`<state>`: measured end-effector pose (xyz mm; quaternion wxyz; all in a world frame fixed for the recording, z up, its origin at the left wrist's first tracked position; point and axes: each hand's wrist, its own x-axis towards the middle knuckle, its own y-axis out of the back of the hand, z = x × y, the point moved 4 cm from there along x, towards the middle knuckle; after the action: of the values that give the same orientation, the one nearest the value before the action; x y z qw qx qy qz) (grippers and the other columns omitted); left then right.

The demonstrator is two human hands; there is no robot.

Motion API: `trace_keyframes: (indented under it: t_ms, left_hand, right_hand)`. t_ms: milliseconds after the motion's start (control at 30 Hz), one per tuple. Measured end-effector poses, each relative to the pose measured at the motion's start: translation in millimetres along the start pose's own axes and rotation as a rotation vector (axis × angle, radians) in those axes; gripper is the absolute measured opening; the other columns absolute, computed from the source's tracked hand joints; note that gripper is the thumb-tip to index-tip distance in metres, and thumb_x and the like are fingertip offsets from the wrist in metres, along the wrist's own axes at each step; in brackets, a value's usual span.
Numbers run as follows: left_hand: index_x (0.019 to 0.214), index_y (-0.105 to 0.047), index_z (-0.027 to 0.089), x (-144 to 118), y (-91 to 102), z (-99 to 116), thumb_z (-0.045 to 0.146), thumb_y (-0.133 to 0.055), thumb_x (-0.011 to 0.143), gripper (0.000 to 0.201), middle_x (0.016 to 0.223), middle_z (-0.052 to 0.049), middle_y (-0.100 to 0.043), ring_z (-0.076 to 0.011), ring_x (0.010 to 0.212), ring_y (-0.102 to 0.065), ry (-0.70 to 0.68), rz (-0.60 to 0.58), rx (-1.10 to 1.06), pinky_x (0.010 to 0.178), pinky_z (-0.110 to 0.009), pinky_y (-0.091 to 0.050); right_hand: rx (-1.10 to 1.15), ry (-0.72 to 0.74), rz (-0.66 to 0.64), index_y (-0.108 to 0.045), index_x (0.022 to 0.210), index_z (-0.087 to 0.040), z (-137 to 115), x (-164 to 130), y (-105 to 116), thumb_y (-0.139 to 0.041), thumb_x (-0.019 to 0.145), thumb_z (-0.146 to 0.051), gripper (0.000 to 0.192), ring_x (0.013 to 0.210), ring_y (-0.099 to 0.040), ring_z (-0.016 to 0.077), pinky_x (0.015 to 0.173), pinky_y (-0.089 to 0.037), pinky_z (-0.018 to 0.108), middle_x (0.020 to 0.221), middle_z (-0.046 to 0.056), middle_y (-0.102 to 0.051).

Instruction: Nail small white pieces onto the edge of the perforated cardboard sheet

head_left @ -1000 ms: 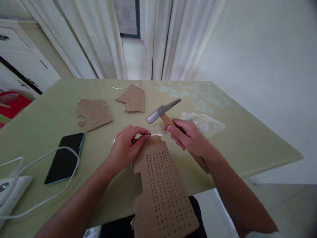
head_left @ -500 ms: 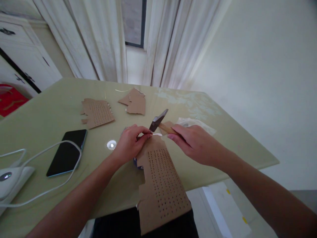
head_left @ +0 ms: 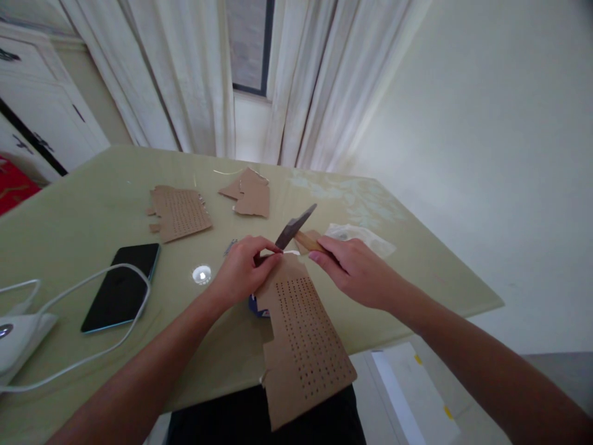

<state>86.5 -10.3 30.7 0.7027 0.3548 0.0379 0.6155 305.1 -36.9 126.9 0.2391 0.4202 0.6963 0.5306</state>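
The right hand [head_left: 356, 272] grips a hammer [head_left: 296, 227] by its wooden handle, head just above the perforated cardboard [head_left: 301, 334] at the counter's [head_left: 92, 216] near edge. At nine o'clock of it, the left hand [head_left: 243, 272] pinches what looks like a small nail against the cardboard's top edge.

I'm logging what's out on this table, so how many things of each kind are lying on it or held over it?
Cardboard pieces: 3, the perforated sheet under the left hand, another perforated piece and a plain piece
Hammer: 1, in the right hand
Phone: 1
White cable: 1
Clear plastic bag: 1
Total: 7
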Motion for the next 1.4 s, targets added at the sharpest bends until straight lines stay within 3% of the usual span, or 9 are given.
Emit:
trace_keyframes:
  t_ms: [100, 200, 433, 600, 833, 967, 1167, 1300, 1400]
  left_hand:
    - [0.108, -0.081, 0.023, -1, -0.1, 0, 0.038, -0.078, 0.092, 0.022, 0.104, -0.007, -0.08, -0.0249, 0.094, -0.071, -0.012, -0.052, 0.002, 0.086, -0.039, -0.054]
    - [0.112, -0.079, 0.021, -1, 1.3, 2, 0.043, -0.084, 0.088, 0.033, 0.11, -0.008, -0.08, -0.0266, 0.099, -0.071, -0.004, -0.066, 0.024, 0.091, -0.041, -0.054]
    - [0.114, -0.077, 0.022, -1, 2.1, 4, 0.036, -0.083, 0.089, 0.03, 0.113, -0.008, -0.078, -0.0268, 0.103, -0.072, -0.03, -0.077, 0.004, 0.096, -0.042, -0.055]
    - [0.116, -0.076, 0.02, -2, 0.7, 3, 0.039, -0.084, 0.088, 0.035, 0.119, -0.009, -0.077, -0.0284, 0.107, -0.071, -0.009, -0.082, 0.017, 0.101, -0.045, -0.055]
    - [0.129, -0.072, 0.023, -3, 0.5, -1, 0.039, -0.086, 0.087, 0.047, 0.132, -0.01, -0.073, -0.0288, 0.117, -0.07, -0.021, -0.06, -0.036, 0.107, -0.047, -0.055]
    - [0.136, -0.071, 0.024, -4, 2.6, -4, 0.047, -0.089, 0.084, 0.06, 0.139, -0.011, -0.071, -0.0316, 0.127, -0.065, -0.013, -0.017, -0.05, 0.107, -0.047, -0.055]
    - [0.134, -0.075, 0.025, 1, 9.5, -17, 0.055, -0.085, 0.083, 0.06, 0.131, -0.01, -0.077, -0.0238, 0.099, -0.069, 0.114, 0.014, -0.143, 0.082, -0.035, -0.057]
    - [0.118, -0.079, 0.021, 8, 35.4, -49, 0.062, -0.057, 0.099, 0.05, 0.109, -0.01, -0.083, -0.0227, 0.086, -0.071, 0.302, 0.193, -0.091, 0.074, -0.033, -0.053]
    - [0.111, -0.079, 0.021, 8, 56.2, -74, 0.054, -0.055, 0.097, 0.044, 0.097, -0.009, -0.083, -0.0255, 0.079, -0.071, 0.44, 0.23, 0.253, 0.074, -0.036, -0.05]
  right_hand:
    - [-0.023, 0.002, -0.062, -0.061, 0.091, -0.021, 2, 0, -8, -0.051, 0.114, -0.038, 0.03, 0.064, -0.048, 0.018, 0.065, -0.023, 0.034, 0.072, 0.003, -0.061]
    - [-0.004, -0.012, -0.02, -0.061, 0.094, -0.021, 4, -1, -8, -0.048, 0.116, -0.042, 0.033, 0.066, -0.051, 0.0186, 0.066, -0.025, 0.034, 0.073, 0.003, -0.061]
    - [0.01, 0.0, -0.088, -0.061, 0.091, -0.02, 5, 0, -29, -0.051, 0.113, -0.035, 0.029, 0.066, -0.05, 0.018, 0.067, -0.025, 0.034, 0.075, 0.004, -0.063]
    - [0.069, -0.031, -0.009, -0.062, 0.093, -0.02, 8, 2, -26, -0.049, 0.116, -0.038, 0.032, 0.07, -0.054, 0.0187, 0.068, -0.027, 0.033, 0.075, 0.002, -0.061]
    - [0.046, 0.008, -0.056, -0.061, 0.091, -0.019, 13, 1, -37, -0.053, 0.113, -0.032, 0.027, 0.067, -0.05, 0.0161, 0.067, -0.027, 0.033, 0.074, 0.001, -0.059]
    - [0.454, -0.098, 0.093, -0.059, 0.085, -0.021, 28, 10, -37, -0.055, 0.112, -0.042, 0.035, 0.054, -0.048, 0.0127, 0.055, -0.031, 0.028, 0.063, -0.004, -0.052]
    - [1.359, -0.274, 0.181, -0.069, 0.1, -0.019, 62, 49, -69, -0.077, 0.094, -0.062, 0.044, 0.036, -0.035, 0.0069, 0.033, -0.029, 0.021, 0.058, -0.012, -0.045]
    - [1.598, -0.326, 0.24, -0.069, 0.095, -0.018, 83, 63, -98, -0.088, 0.083, -0.059, 0.047, 0.033, -0.03, 0.0052, 0.029, -0.027, 0.018, 0.053, -0.013, -0.043]
    - [1.678, -0.356, 0.248, -0.069, 0.095, -0.018, 94, 59, -113, -0.091, 0.081, -0.058, 0.047, 0.033, -0.03, 0.005, 0.028, -0.029, 0.018, 0.053, -0.013, -0.045]
